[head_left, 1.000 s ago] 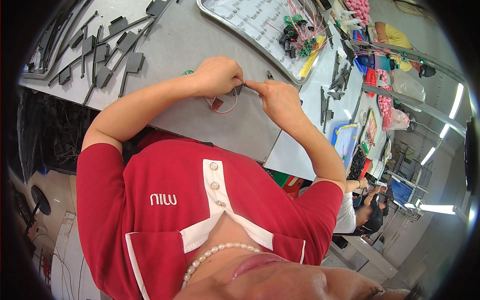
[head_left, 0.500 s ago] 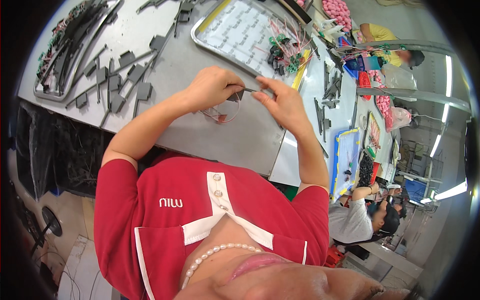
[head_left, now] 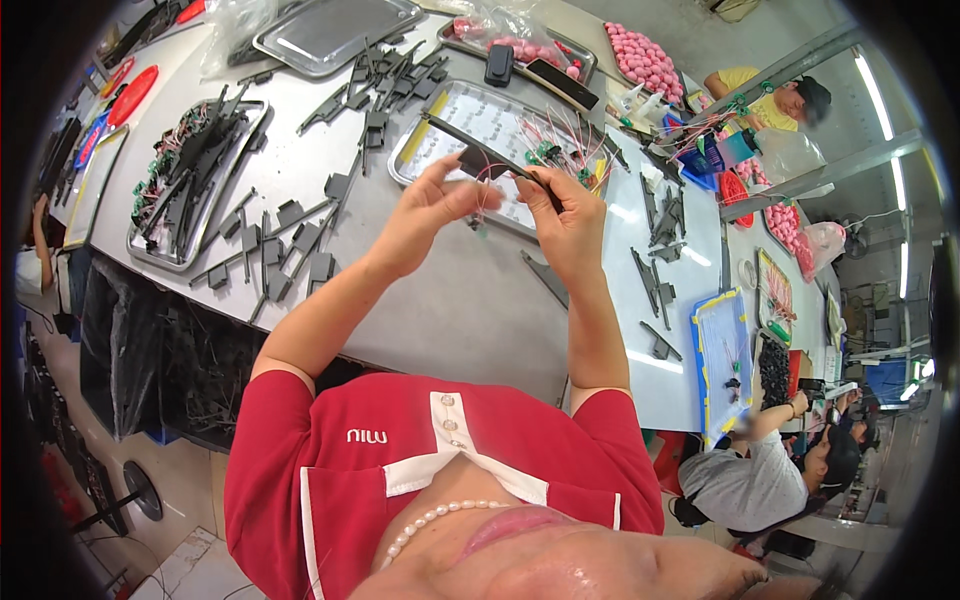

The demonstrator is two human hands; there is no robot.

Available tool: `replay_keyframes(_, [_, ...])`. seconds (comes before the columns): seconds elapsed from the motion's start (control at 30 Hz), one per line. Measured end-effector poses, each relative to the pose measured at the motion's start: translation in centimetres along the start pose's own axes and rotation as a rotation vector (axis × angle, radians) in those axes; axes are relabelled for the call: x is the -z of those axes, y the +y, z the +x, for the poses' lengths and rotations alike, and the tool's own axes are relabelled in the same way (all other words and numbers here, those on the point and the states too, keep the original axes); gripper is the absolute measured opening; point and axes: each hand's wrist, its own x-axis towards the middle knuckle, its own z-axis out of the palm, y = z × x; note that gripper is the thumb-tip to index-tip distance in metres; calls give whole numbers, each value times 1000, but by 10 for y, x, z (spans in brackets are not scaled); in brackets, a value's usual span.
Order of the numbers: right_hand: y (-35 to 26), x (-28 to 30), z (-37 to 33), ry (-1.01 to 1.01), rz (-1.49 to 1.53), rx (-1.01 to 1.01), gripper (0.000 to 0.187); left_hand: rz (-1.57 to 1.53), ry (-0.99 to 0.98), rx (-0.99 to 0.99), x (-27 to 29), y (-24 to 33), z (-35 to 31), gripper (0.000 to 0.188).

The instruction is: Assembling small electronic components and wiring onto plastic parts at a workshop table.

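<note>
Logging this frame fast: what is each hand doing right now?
Left hand: closed, pinching the flat end of the long dark strip.
Right hand: closed on the same strip's other end, thin red wires dangling between.

Four metal trays (head_left: 335, 30) are lying across the upper frame. Two pink bead heaps (head_left: 645, 60) are sitting at upper right. Two seated co-workers (head_left: 745, 480) are working at the right edge.

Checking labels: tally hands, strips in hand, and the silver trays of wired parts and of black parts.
Hands: 2, left hand, right hand
Black strip held: 1
Tray of wired parts: 1
Tray of black parts: 1
Total: 5
</note>
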Motion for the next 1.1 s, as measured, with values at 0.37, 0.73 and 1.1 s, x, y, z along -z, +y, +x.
replay_keyframes(0.37, [0,0,6,79,13,90,10,852,370,-557,-17,-3,3,11])
replay_keyframes(0.73, [-3,1,-1,-10,177,-100,15,1287,348,-967,-9,-3,9,12])
replay_keyframes(1.1, [-6,5,0,-18,234,-218,17,1123,340,-816,-11,-8,6,8])
